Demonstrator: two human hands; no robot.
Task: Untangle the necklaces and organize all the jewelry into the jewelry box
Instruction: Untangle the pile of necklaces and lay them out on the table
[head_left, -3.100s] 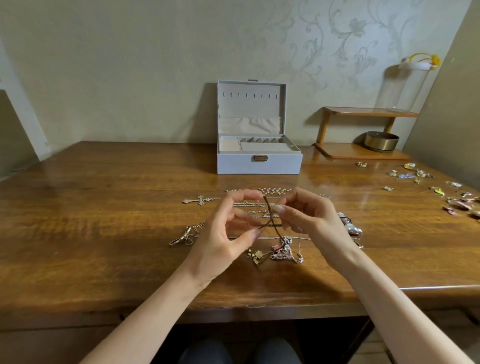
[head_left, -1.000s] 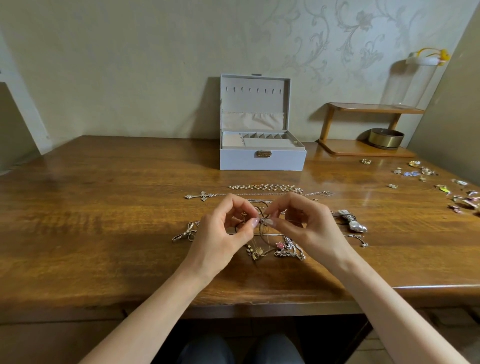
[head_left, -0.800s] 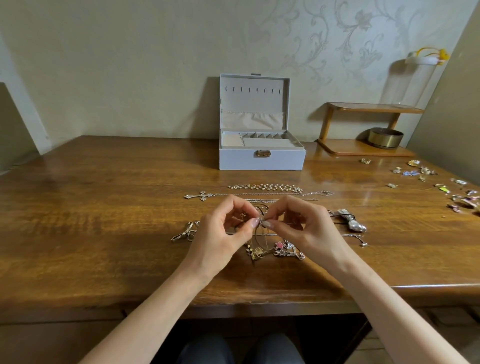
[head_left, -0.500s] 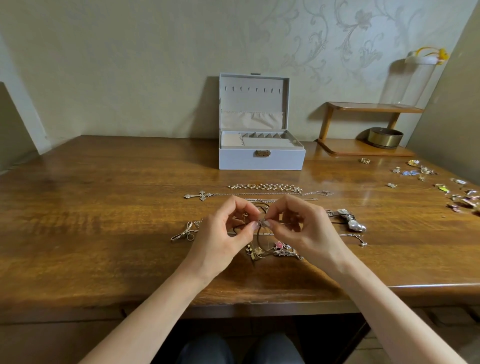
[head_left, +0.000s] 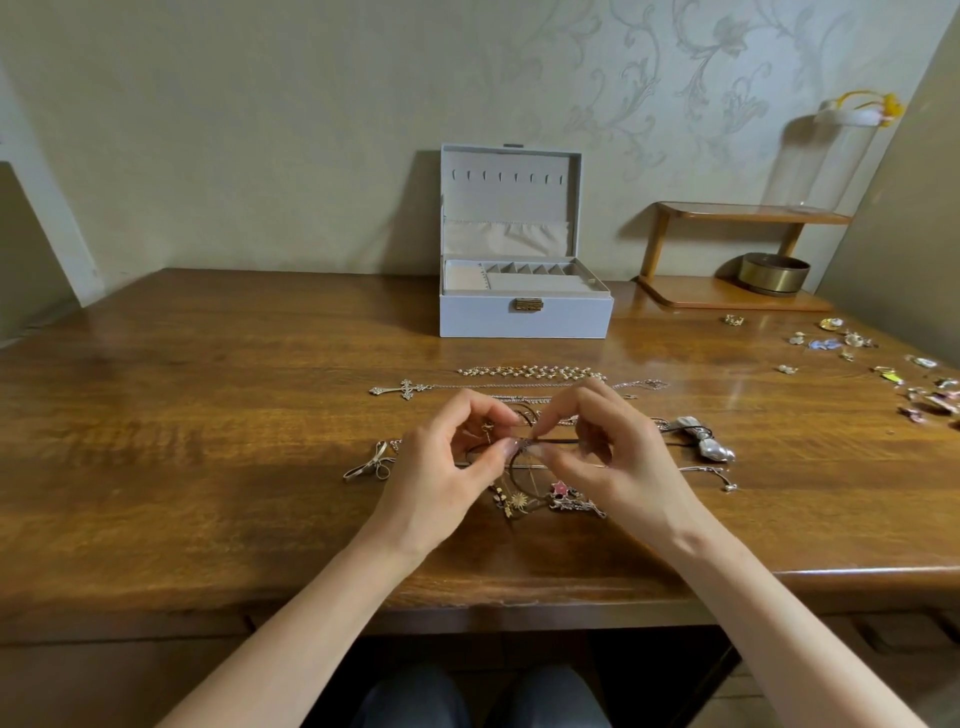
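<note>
Left hand: I see the left hand (head_left: 441, 467) raised a little above the counter (head_left: 208, 415), thumb and forefinger curled and pinching a thin dark cord (head_left: 558, 441).
Right hand: the right hand (head_left: 618, 457) meets it almost fingertip to fingertip and pinches the same cord; its other fingers are bent loosely.
Cord: from the pinch it runs to the right behind the right hand, and a loop of it hangs down between both hands. A small gold clasp (head_left: 487, 428) shows by the left fingers; I cannot tell if it belongs to this cord.
Tangle: a heap of charms (head_left: 550, 501) lies on the counter just under the hands, with thin chains crossing there.
Laid-out pieces: beyond the hands, a beaded chain (head_left: 530, 371) and a cross necklace (head_left: 408, 388) lie straight, side by side. A bow pendant (head_left: 366, 467) is left of the left hand, a pearly piece (head_left: 706, 447) right of the right hand.
Jewelry box: the jewelry box (head_left: 524, 317) stands open, lid upright, at the far middle of the counter, well apart from the hands.
Far right: small scattered jewelry (head_left: 831, 343) lies there; behind it a wooden shelf (head_left: 727, 249) carries a brass bowl (head_left: 774, 273).
</note>
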